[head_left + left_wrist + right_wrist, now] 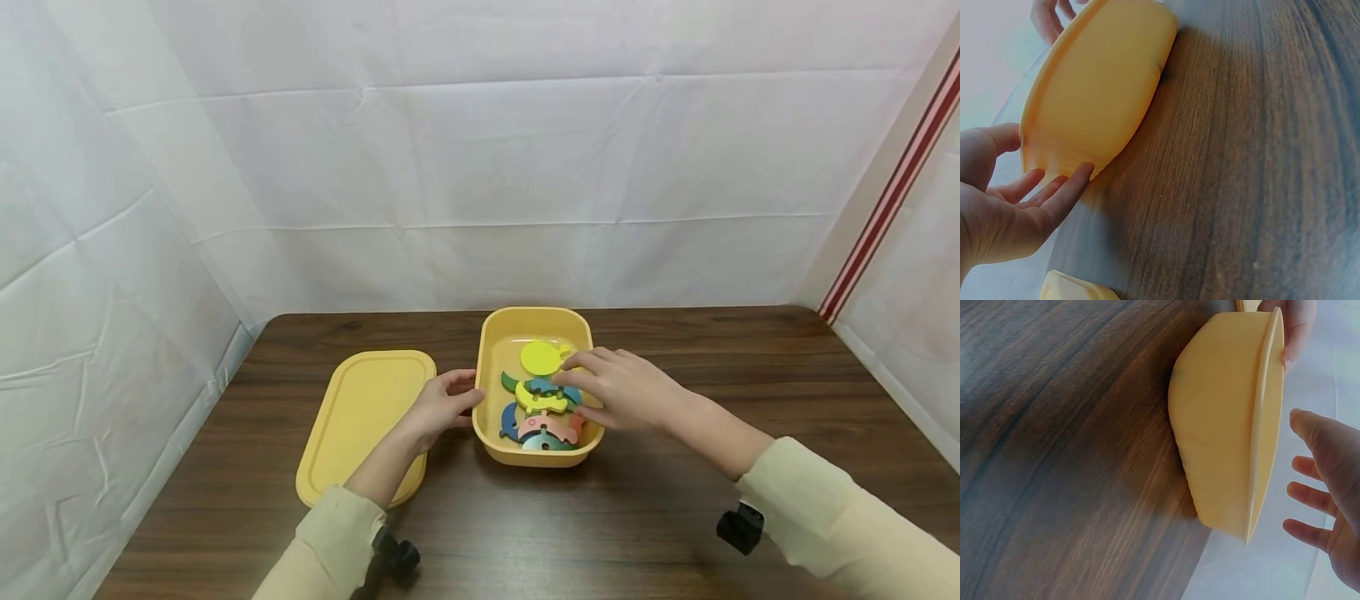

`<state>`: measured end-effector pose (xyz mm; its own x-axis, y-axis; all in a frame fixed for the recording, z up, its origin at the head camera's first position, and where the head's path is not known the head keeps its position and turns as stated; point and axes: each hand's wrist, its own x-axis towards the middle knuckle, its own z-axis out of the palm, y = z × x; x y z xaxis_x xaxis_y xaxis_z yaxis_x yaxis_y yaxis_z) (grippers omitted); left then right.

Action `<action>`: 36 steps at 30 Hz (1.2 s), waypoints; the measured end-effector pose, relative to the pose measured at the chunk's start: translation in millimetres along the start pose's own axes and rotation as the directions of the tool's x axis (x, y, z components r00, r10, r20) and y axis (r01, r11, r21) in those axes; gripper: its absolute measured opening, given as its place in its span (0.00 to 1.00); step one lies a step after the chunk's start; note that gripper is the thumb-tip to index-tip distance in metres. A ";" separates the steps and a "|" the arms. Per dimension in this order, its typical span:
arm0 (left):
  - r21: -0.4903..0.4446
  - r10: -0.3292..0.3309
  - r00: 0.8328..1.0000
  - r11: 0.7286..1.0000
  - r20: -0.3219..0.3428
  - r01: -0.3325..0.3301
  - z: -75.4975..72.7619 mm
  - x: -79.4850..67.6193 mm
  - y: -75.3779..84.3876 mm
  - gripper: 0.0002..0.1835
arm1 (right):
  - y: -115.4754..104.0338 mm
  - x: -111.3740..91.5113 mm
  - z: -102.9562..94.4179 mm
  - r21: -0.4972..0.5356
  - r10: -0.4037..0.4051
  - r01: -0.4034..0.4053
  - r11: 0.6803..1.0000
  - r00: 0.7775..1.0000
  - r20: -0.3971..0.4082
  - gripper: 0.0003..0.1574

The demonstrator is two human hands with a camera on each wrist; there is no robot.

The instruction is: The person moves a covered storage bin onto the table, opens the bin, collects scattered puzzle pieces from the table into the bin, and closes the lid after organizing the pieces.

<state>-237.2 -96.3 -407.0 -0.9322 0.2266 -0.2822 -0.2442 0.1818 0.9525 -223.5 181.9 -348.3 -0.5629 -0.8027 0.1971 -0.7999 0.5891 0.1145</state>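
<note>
A yellow open box [535,457] stands on the table with several flat, colourful animal-like shapes inside. A lime-yellow round piece [540,357] lies toward its far end. Nearer are a yellow curved piece [529,400], a pink one [546,427] and a dark blue one [509,420]. My left hand [442,404] holds the box's left side, thumb at the rim and fingers against the outer wall, as the left wrist view shows. Above the box's right rim hovers my right hand [626,387], fingers spread and nothing between them; it partly covers the pieces on that side.
Left of the box lies a flat yellow lid [352,425], partly under my left forearm. The dark wood table [675,517] reaches back to a white sheet [465,167] hung behind it and along its left side.
</note>
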 end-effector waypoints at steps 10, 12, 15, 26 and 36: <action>-0.002 0.019 1.000 1.000 -0.015 -0.019 0.6 1.4 -2.9 0.25 | 10.4 -20.3 -6.2 0.002 0.038 -0.038 0.999 0.995 -0.092 0.26; -0.009 0.019 1.000 1.000 -0.017 -0.019 0.6 1.3 -3.0 0.25 | 12.8 -24.7 -8.6 0.009 0.043 -0.043 0.999 0.993 -0.109 0.26; -0.005 0.022 1.000 1.000 -0.018 -0.022 0.5 1.3 -3.3 0.25 | 16.1 -31.8 -12.3 0.019 0.063 -0.061 0.998 0.990 -0.124 0.26; 0.006 0.014 1.000 1.000 -0.017 -0.014 -0.2 1.2 -3.0 0.25 | 29.4 -62.0 -19.1 -0.005 0.098 -0.101 0.995 0.978 -0.184 0.27; -0.005 0.003 1.000 1.000 -0.002 -0.004 -1.1 3.0 -4.3 0.26 | 34.0 -93.0 -20.3 -0.001 0.202 -0.203 0.979 0.971 -0.127 0.29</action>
<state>-239.3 -97.5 -411.8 -0.9336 0.2251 -0.2786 -0.2422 0.1763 0.9541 -194.2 278.5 -342.9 -0.6816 -0.6490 0.3379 -0.6687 0.7400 0.0725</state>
